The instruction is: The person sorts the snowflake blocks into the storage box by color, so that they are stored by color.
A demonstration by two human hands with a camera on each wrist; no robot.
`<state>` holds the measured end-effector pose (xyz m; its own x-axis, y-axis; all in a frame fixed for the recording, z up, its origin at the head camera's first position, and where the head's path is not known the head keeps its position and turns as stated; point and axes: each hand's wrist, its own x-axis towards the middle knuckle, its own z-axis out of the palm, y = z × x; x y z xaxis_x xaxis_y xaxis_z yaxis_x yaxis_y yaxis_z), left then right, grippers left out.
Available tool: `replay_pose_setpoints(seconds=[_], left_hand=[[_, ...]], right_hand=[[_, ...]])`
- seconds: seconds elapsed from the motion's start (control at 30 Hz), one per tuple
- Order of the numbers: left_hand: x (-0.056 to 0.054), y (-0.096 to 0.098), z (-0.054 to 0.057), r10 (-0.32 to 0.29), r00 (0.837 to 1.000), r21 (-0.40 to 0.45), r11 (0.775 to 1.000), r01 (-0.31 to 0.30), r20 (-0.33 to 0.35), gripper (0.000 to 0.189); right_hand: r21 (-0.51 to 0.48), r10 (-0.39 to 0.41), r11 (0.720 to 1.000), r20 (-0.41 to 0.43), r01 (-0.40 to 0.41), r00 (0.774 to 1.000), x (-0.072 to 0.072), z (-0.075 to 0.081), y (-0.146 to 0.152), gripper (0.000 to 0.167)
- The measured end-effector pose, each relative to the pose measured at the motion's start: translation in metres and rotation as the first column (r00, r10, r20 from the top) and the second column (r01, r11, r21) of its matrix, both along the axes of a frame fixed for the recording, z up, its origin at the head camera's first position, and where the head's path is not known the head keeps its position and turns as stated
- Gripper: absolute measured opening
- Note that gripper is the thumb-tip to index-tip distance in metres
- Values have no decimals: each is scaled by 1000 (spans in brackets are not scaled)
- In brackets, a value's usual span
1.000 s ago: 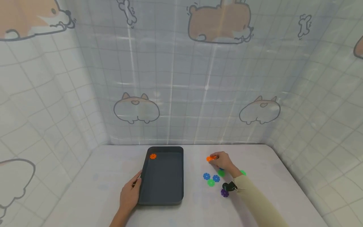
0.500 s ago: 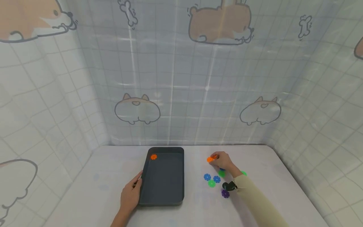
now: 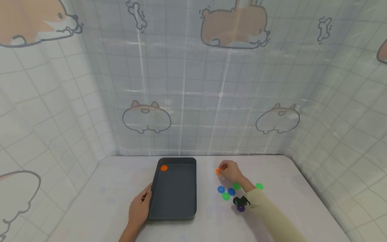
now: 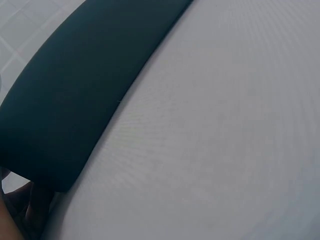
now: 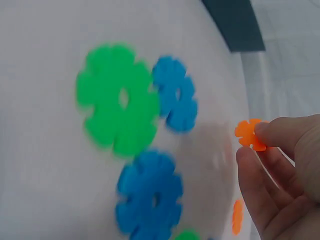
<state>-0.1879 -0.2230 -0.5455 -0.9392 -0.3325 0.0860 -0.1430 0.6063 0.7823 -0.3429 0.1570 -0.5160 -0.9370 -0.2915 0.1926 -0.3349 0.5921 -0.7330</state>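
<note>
In the head view my left hand (image 3: 139,206) grips the left side of a dark grey tray (image 3: 195,201); the left wrist view shows fingers at the tray's wall (image 4: 65,100). An orange flower-shaped plastic disc (image 3: 164,168) lies inside, near the far left corner. To the right of the tray, my right hand (image 3: 231,172) pinches another orange disc (image 5: 246,134) between thumb and fingers, above the table. A further orange disc (image 5: 237,217) lies below that hand in the right wrist view; the hand hides it from the head view.
Right of the tray, two blue discs (image 3: 221,189) and a green disc (image 3: 225,196) lie close together. More green discs (image 3: 259,186) lie beyond them. A purple disc (image 3: 241,208) is partly covered by the wrist camera (image 3: 241,201). Patterned sheeting (image 3: 199,101) encloses the table.
My right hand has shifted slightly left with the pinched orange disc, and its wrist now covers more of the purple disc. The left hand keeps its hold on the tray.
</note>
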Motion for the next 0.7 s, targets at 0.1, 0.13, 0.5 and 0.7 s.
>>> replay_pose_setpoints(seconds=[0.1,0.13,0.5,0.7], left_hand=[[-1,-1,-1,-6,1000,7,1000,6,0,41],[-1,-1,-2,-8,1000,10,1000,8,0,41],[-2,-1,-2,-3,1000,1,1000,3,-1,41],[-3,-1,-4,-2,1000,-1,1000,2,-8,41]], right_hand=[[-61,34,998,17,-32,999,3,6,-9,8],[-78,44,996,19,-42,999,4,8,-12,8],[-234,122,968,107,-94,987,13,27,-47,6],[-321,171,939,133,-121,976,19,33,-64,8]])
